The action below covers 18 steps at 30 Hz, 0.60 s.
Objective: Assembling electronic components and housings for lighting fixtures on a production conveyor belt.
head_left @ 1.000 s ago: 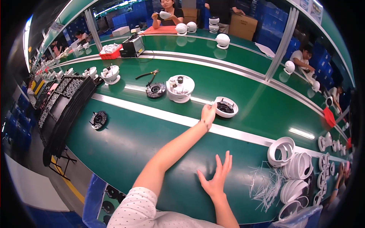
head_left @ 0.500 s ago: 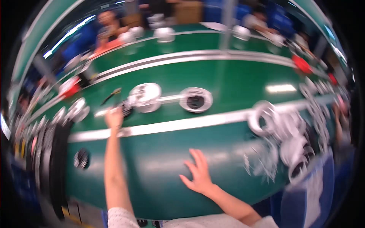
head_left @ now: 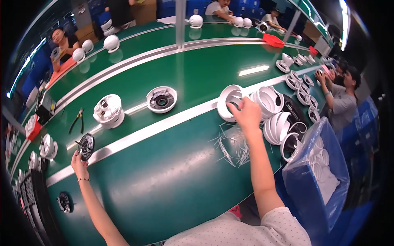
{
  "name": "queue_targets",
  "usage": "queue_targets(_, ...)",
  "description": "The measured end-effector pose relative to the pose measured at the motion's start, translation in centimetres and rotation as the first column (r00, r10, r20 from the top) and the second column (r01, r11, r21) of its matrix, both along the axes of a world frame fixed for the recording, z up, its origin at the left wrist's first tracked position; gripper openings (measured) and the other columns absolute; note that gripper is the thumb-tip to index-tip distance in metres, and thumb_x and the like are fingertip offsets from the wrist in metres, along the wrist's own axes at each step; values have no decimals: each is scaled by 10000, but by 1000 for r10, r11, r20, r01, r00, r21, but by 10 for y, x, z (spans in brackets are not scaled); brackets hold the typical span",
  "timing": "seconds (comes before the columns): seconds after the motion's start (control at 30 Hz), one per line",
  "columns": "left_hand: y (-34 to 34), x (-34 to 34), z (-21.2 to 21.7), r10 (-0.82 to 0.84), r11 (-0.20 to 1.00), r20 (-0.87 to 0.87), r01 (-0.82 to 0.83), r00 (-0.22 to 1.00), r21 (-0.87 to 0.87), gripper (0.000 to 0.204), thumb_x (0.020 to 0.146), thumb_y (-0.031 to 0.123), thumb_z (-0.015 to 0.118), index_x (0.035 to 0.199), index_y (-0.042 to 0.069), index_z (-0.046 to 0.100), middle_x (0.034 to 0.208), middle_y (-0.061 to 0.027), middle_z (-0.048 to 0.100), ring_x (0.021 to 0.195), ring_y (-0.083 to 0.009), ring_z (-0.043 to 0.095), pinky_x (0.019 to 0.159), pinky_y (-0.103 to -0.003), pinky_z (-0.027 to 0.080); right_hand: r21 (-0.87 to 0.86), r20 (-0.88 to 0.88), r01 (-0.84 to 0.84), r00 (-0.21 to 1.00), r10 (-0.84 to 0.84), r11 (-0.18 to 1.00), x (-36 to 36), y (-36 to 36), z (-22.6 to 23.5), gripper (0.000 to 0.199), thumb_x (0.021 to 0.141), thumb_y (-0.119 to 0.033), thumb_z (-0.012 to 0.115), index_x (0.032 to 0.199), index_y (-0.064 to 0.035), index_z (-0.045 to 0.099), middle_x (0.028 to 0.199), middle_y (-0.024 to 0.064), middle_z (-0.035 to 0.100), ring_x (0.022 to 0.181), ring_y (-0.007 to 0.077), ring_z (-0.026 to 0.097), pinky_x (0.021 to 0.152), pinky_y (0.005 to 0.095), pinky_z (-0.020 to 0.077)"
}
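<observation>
My left hand (head_left: 80,160) is stretched far left and grips the lower edge of a round black disc part (head_left: 86,146) by the silver strip on the green belt. My right hand (head_left: 246,114) reaches to the right and holds the rim of a white ring-shaped housing (head_left: 230,102), the first in a row of white rings (head_left: 274,113). Between the hands sit a white dome assembly (head_left: 108,110) and a white shallow housing with a black inside (head_left: 161,99).
Thin white cable ties (head_left: 233,146) lie scattered under my right arm. Pliers (head_left: 76,120) rest at left. A blue bin lined with a plastic bag (head_left: 318,172) holds more white parts at right. Another black disc (head_left: 64,202) lies lower left. Seated people work around the belt.
The view has swung to the right. My left hand moved left onto the black disc. My right hand lifted off the belt and took hold of the white ring.
</observation>
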<state>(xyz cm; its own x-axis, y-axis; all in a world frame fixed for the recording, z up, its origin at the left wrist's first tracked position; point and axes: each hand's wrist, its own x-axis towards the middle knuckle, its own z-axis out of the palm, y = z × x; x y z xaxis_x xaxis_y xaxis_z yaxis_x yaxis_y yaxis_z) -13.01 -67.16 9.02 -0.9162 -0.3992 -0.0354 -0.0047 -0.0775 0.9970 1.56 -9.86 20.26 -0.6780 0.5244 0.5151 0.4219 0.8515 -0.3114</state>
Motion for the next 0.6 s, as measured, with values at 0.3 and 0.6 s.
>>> queue_targets(0.3, 75, 134, 13, -167, 981, -43, 171, 985, 96, 334, 831, 50, 473, 1163, 17, 463, 900, -24, 535, 746, -74, 549, 520, -191, 484, 110, 203, 150, 964, -170, 983, 7, 42, 1, 214, 645, -197, 544, 642, -5, 637, 675, 205, 599, 657, 361, 598, 622, 435, 482)
queue_targets(0.6, 81, 159, 15, -163, 977, 5, 161, 987, 140, 344, 821, -12, 453, 1165, -11, 447, 997, -79, 567, 835, -107, 551, 637, -186, 473, 286, 337, 65, 927, -164, 956, -12, 53, 1, 300, 701, -291, 592, 690, 7, 627, 732, 212, 606, 689, 349, 603, 646, 422, 483)
